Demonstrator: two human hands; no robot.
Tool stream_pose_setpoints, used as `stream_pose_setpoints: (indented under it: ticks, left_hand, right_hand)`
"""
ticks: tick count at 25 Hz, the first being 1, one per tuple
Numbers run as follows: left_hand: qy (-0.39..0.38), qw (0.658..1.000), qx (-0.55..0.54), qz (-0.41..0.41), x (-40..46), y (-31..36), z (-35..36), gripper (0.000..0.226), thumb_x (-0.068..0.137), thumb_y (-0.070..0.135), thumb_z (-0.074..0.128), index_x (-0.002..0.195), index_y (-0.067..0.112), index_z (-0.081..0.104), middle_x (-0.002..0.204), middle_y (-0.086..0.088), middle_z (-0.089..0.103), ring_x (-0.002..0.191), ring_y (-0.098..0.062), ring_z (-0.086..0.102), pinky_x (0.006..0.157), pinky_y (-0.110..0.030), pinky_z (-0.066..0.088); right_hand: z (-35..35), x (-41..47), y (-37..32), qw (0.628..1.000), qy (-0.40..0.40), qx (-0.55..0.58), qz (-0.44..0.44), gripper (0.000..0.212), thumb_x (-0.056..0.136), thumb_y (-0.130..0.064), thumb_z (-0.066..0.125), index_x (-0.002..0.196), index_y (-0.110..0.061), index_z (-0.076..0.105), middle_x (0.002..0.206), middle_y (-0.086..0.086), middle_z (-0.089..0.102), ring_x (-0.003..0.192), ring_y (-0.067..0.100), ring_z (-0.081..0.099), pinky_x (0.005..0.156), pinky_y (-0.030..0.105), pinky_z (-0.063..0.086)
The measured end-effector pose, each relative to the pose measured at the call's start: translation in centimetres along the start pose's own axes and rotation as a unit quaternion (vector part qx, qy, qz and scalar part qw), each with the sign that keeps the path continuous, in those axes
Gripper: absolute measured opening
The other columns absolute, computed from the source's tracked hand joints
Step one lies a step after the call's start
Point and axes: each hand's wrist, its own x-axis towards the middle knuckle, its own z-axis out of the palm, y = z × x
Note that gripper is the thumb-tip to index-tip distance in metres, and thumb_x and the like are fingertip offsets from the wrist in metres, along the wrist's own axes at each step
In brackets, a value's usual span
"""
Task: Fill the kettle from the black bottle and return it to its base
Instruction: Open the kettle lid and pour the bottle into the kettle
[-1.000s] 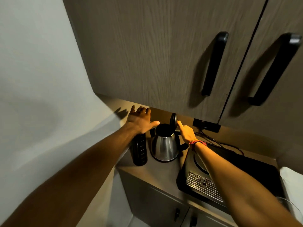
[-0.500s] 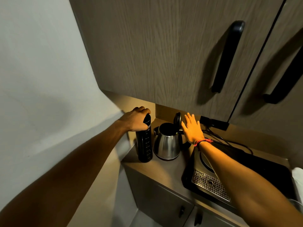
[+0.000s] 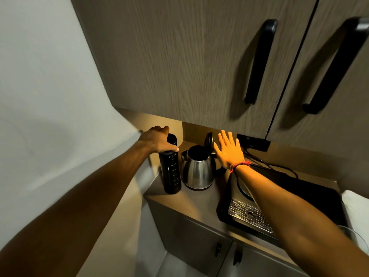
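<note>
Countertop point(image 3: 201, 204) under wall cabinets is carrying kettle point(image 3: 197, 170), lid up.
Left hand point(image 3: 157, 139) is clasping the black bottle point(image 3: 172, 172) top; right hand point(image 3: 229, 150) is hovering flat, fingers spread, gripping nothing.

The right hand point(image 3: 229, 149) hides the kettle's handle point(image 3: 217, 166); cupboard handles point(image 3: 261, 60) are blurred.

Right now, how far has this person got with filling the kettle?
Early on. Done: the kettle has its lid flipped up, ready for pouring. In hand: the left hand grips the top of the black bottle, which stands upright on the counter; the right hand hovers open beside the lid. Left: pouring, and seeing the kettle sits on its base, which I can't make out.
</note>
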Motion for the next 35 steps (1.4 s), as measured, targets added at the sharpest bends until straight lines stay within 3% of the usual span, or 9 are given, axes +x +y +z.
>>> stream_pose_setpoints:
  ticks: [4, 7, 10, 12, 18, 24, 27, 31, 35]
  left_hand:
    - [0.145, 0.988, 0.037, -0.044, -0.5, 1.4, 0.9, 0.083, 0.084, 0.075, 0.046, 0.132, 0.008, 0.044, 0.127, -0.016, 0.056, 0.111, -0.032, 0.057, 0.075, -0.037, 0.047]
    - [0.248, 0.967, 0.045, 0.036, -0.9, 3.0, 1.6, 0.087, 0.086, 0.078, 0.038, 0.137, 0.008, 0.042, 0.127, -0.015, 0.056, 0.108, -0.031, 0.059, 0.074, -0.037, 0.053]
    - [0.169, 0.965, 0.019, 0.202, -2.0, 5.6, 5.3, 0.082, 0.084, 0.079, 0.038, 0.132, 0.012, 0.044, 0.123, -0.01, 0.055, 0.102, -0.025, 0.06, 0.07, -0.04, 0.055]
    - [0.067, 0.971, 0.014, 0.23, -3.1, 7.2, 9.4, 0.078, 0.084, 0.073, 0.046, 0.134, 0.013, 0.044, 0.127, -0.01, 0.054, 0.107, -0.025, 0.057, 0.073, -0.039, 0.052]
    - [-0.066, 0.991, 0.008, 0.113, -4.8, 9.4, 19.6, 0.072, 0.082, 0.047, 0.07, 0.139, 0.014, 0.039, 0.133, -0.014, 0.045, 0.125, -0.033, 0.043, 0.089, -0.047, 0.051]
    - [-0.102, 0.99, -0.015, 0.095, -5.2, 9.3, 21.5, 0.081, 0.084, 0.052, 0.07, 0.146, 0.014, 0.035, 0.138, -0.015, 0.042, 0.128, -0.035, 0.043, 0.097, -0.047, 0.048]
    - [0.046, 0.989, 0.015, 0.141, -5.0, 8.8, 19.4, 0.065, 0.088, 0.064, 0.055, 0.127, 0.012, 0.05, 0.122, -0.01, 0.051, 0.112, -0.029, 0.052, 0.083, -0.04, 0.048]
    - [0.304, 0.927, 0.028, 0.22, -3.2, 7.8, 13.4, 0.051, 0.089, 0.058, 0.05, 0.111, 0.012, 0.057, 0.11, -0.009, 0.054, 0.099, -0.027, 0.051, 0.082, -0.041, 0.04]
    - [0.353, 0.932, -0.039, 0.078, -1.4, 5.0, 8.0, 0.077, 0.076, 0.076, 0.053, 0.129, 0.02, 0.049, 0.128, -0.005, 0.052, 0.116, -0.026, 0.049, 0.105, -0.053, 0.036]
  right_hand:
    - [-0.3, -0.1, -0.1, 1.0, -0.006, -0.006, 0.007, 0.069, 0.102, -0.053, 0.014, 0.159, -0.017, 0.005, 0.168, 0.005, 0.0, 0.156, 0.027, -0.002, 0.126, 0.048, -0.001]
    - [-0.3, -0.2, -0.2, 1.0, -0.008, -0.009, 0.012, 0.069, 0.102, -0.054, 0.014, 0.16, -0.017, 0.004, 0.168, 0.004, -0.002, 0.156, 0.026, -0.004, 0.126, 0.048, 0.0]
    - [-0.3, -0.1, -0.1, 1.0, -0.018, -0.007, 0.014, 0.069, 0.102, -0.053, 0.013, 0.16, -0.017, 0.003, 0.168, 0.003, -0.005, 0.156, 0.026, -0.006, 0.126, 0.049, -0.001]
    - [-0.2, 0.0, 0.0, 1.0, -0.022, -0.007, 0.017, 0.068, 0.102, -0.051, 0.013, 0.159, -0.017, 0.002, 0.168, 0.002, -0.008, 0.156, 0.026, -0.009, 0.126, 0.05, -0.001]
    - [0.6, 0.4, 0.3, 0.999, -0.041, -0.006, 0.031, 0.067, 0.102, -0.05, 0.013, 0.16, -0.017, 0.001, 0.167, 0.002, -0.01, 0.155, 0.028, -0.01, 0.125, 0.052, -0.001]
    - [1.1, 0.7, 0.5, 0.998, -0.049, 0.001, 0.036, 0.069, 0.101, -0.053, 0.012, 0.16, -0.018, 0.002, 0.168, 0.002, -0.009, 0.155, 0.028, -0.009, 0.124, 0.052, -0.002]
    - [1.0, 0.7, 0.5, 0.998, -0.047, 0.001, 0.032, 0.069, 0.101, -0.052, 0.012, 0.16, -0.018, 0.002, 0.168, 0.002, -0.009, 0.155, 0.028, -0.009, 0.123, 0.052, -0.002]
    - [0.9, 0.5, 0.4, 0.999, -0.046, 0.002, 0.025, 0.067, 0.102, -0.051, 0.013, 0.16, -0.018, 0.002, 0.167, 0.003, -0.009, 0.155, 0.029, -0.009, 0.125, 0.052, -0.001]
    - [0.6, 0.3, 0.1, 0.999, -0.047, 0.008, 0.018, 0.066, 0.103, -0.048, 0.014, 0.16, -0.017, 0.001, 0.167, 0.003, -0.01, 0.155, 0.029, -0.009, 0.125, 0.052, 0.0]
